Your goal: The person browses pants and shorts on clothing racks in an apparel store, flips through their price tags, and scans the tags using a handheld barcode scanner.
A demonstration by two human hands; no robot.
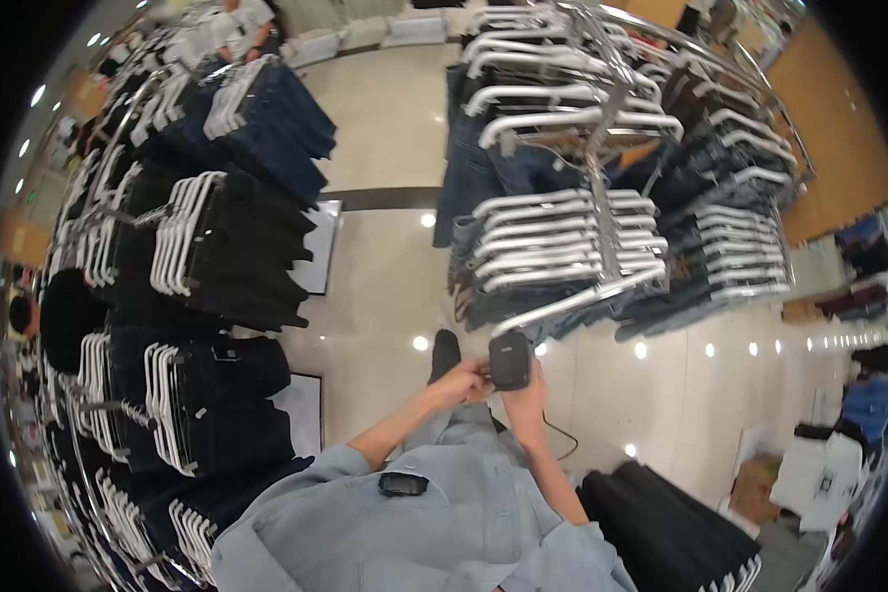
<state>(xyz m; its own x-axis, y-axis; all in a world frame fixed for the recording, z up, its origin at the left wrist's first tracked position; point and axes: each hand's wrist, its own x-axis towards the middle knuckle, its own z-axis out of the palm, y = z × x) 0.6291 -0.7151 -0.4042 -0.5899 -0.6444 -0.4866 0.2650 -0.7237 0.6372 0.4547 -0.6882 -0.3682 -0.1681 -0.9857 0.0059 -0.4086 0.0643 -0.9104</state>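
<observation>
Black trousers point(252, 252) hang left. The left hand point(462, 382) has fingertips at the left edge of a black device point(510, 361), near mid-aisle; can't tell if they're pinching. The right hand point(526, 397) grasps its near end. Handling step, I reckon; next move wants that grip steady. Jeans point(464, 187) hang far right.
</observation>
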